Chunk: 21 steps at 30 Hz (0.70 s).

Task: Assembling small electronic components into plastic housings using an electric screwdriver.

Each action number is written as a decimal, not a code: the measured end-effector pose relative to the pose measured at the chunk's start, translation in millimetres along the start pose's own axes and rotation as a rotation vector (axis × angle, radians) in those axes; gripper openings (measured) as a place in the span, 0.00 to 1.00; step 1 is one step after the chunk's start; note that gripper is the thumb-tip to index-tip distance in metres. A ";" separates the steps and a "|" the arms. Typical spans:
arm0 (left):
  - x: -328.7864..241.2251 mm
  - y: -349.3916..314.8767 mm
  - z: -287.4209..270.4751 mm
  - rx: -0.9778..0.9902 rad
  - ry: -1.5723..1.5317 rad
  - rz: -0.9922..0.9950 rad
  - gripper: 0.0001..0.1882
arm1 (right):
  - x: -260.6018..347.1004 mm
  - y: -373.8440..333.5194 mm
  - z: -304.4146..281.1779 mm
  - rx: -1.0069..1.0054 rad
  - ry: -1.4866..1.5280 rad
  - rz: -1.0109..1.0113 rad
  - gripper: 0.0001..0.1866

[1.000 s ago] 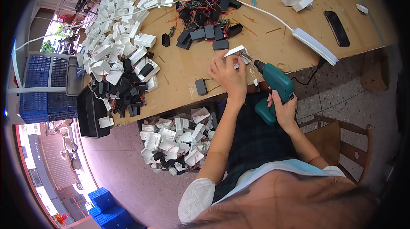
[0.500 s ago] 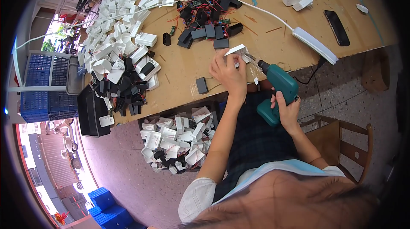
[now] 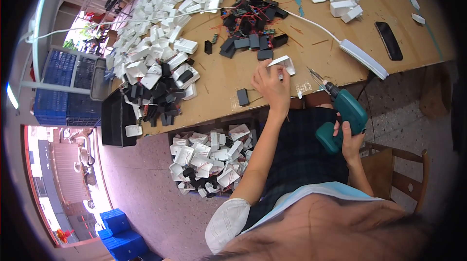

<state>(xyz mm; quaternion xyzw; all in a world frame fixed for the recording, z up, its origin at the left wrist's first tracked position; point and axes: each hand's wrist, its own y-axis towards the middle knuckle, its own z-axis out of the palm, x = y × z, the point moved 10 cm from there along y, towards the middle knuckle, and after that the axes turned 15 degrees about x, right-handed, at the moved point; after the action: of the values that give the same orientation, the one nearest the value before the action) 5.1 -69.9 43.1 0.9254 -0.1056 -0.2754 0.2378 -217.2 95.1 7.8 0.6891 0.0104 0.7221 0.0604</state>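
Observation:
My left hand (image 3: 273, 87) grips a white plastic housing (image 3: 286, 64) at the table's near edge, its hollow side partly showing. Closed around the handle of a green cordless drill (image 3: 351, 110), my right hand (image 3: 351, 137) is off to the right, over my lap. The drill's bit points up and left; a gap separates its tip from the housing. Just left of my left hand lies a dark grey box (image 3: 242, 97). Beyond it is a heap of black boxes (image 3: 254, 42) with red wires and green circuit boards.
White housings (image 3: 165, 22) pile up along the left and far side. A power strip (image 3: 362, 58) with a white cord and a phone (image 3: 388, 41) lie at the right. Below the table stands a crate of housings (image 3: 209, 161). A wooden chair (image 3: 408, 183) is at my right.
The drill has drawn back to the right, away from the white housing. My left hand still holds the housing, and the whole view has shifted slightly.

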 end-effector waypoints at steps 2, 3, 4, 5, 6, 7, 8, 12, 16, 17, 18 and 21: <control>-1.6 -1.7 -5.4 0.029 -0.075 0.013 0.13 | -5.2 -2.6 -2.9 0.003 0.011 -0.007 0.19; -3.6 -4.6 -11.5 0.008 -0.048 0.008 0.13 | -9.9 -3.7 -5.1 -0.008 0.009 0.000 0.19; -18.2 -2.6 -8.4 0.013 -0.126 0.076 0.18 | -7.1 -6.5 -14.7 -0.032 -0.006 -0.008 0.19; -21.5 -2.4 -13.2 0.017 -0.182 0.136 0.24 | -7.4 -6.9 -13.2 -0.013 0.009 -0.020 0.19; -17.1 -0.6 -20.7 0.002 -0.162 0.135 0.24 | -6.7 -7.6 -15.2 -0.033 0.013 -0.035 0.20; -15.0 -0.3 -19.7 0.082 -0.103 0.142 0.30 | -5.3 -8.3 -15.5 -0.052 0.017 -0.042 0.20; -13.0 -0.4 -17.2 0.163 -0.047 0.149 0.36 | -2.2 -6.3 -12.7 -0.039 -0.005 -0.044 0.21; 45.2 -1.1 -19.4 0.330 -0.054 0.017 0.39 | 6.8 0.6 -6.3 -0.033 0.040 -0.069 0.16; 105.9 16.4 -93.1 0.104 0.154 -0.048 0.35 | 11.5 5.1 -10.1 -0.049 -0.006 -0.096 0.21; 132.8 21.4 -112.8 0.055 0.214 -0.075 0.36 | 10.4 7.3 -9.4 -0.042 -0.022 -0.102 0.20; 153.1 29.2 -129.2 0.007 0.267 -0.097 0.36 | 11.4 8.5 -11.5 -0.055 -0.023 -0.105 0.20; 145.7 59.5 -157.0 -0.076 0.746 -0.129 0.36 | 11.3 15.6 -18.0 -0.072 -0.021 -0.088 0.20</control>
<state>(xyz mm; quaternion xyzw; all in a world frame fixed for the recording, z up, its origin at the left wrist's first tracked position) 209.6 -109.0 121.2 0.9574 0.0571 0.0623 0.2761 -236.7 82.0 19.6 0.6930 0.0140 0.7113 0.1169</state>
